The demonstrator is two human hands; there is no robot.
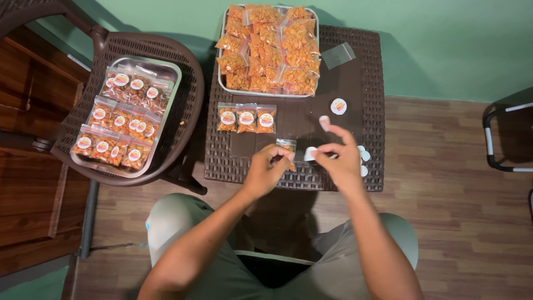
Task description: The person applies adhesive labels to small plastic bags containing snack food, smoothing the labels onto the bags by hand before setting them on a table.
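My left hand holds a small clear packet of orange snacks over the near edge of the dark woven table. My right hand pinches a white round sticker backing, with a sticker stuck on a raised fingertip. Three labelled snack packets lie in a row on the table just beyond my left hand. A loose round sticker lies farther back on the right.
A metal tray piled with unlabelled snack packets sits at the table's far side, beside an empty clear bag. A brown chair on the left carries a tray of labelled packets. Another chair frame stands at right.
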